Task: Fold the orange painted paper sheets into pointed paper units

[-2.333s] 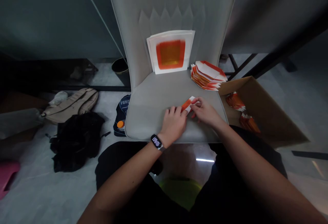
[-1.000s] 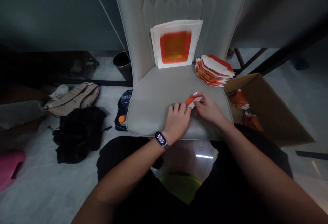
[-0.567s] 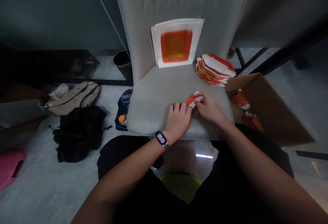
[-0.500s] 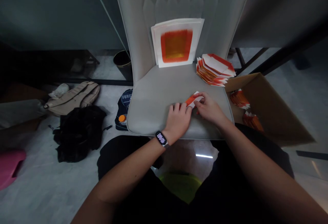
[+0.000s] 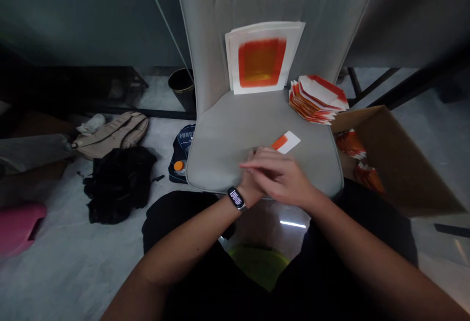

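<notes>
On the grey chair seat (image 5: 227,140) lies a folded strip of white and orange paper (image 5: 291,141), its near left end hidden by my hands. My left hand (image 5: 252,186), below a wrist band with a lit screen (image 5: 236,197), rests at the front of the seat by that strip. Across the top of it reaches my right hand (image 5: 282,176), fingers stretched leftward and nothing seen in them. Most of the left fingers are covered by the right hand. Flat sheets (image 5: 235,61) with an orange-gold square lean on the backrest. A stack of folded orange-and-white papers (image 5: 317,98) sits at the seat's right.
A cardboard box (image 5: 407,164) holding more folded orange papers (image 5: 351,145) stands right of the chair. On the floor to the left are a bin (image 5: 182,88), a beige bag (image 5: 113,135), a black bag (image 5: 119,181) and a dark blue bag (image 5: 179,149) with an orange-capped bottle (image 5: 178,166).
My right hand has let go of the paper strip and moved left over my left hand. The strip now lies on the seat, and the view has shifted slightly.
</notes>
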A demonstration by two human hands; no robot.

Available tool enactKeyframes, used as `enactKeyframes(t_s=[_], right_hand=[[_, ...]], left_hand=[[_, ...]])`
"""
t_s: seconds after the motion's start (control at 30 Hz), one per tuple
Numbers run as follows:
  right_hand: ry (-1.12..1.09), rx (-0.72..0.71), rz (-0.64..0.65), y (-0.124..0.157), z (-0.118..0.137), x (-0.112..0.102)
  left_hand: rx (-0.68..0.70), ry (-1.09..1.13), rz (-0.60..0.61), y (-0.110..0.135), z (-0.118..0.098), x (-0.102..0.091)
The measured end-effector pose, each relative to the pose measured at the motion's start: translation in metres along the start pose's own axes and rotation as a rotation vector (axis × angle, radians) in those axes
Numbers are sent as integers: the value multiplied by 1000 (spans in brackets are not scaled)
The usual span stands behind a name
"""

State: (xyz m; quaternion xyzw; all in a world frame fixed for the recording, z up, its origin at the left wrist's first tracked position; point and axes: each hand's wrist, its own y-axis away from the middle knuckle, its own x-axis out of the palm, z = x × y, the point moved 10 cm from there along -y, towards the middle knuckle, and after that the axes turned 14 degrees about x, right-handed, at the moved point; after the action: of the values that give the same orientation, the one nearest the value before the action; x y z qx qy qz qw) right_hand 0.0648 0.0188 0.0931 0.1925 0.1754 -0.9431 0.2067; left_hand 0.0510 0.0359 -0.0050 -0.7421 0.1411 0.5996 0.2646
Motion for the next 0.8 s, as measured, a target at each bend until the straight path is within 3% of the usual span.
enactKeyframes(t_s=[0.13, 0.27, 0.8], right_hand=[[-100, -15, 175, 7, 7, 30], [-127, 25, 261, 13, -1, 41], [-72, 121, 269, 13, -19, 47]], left_hand=[[5, -79, 30, 2, -5, 2], [37, -181, 48, -3, -11, 4], [95, -150, 3, -2, -13, -5]])
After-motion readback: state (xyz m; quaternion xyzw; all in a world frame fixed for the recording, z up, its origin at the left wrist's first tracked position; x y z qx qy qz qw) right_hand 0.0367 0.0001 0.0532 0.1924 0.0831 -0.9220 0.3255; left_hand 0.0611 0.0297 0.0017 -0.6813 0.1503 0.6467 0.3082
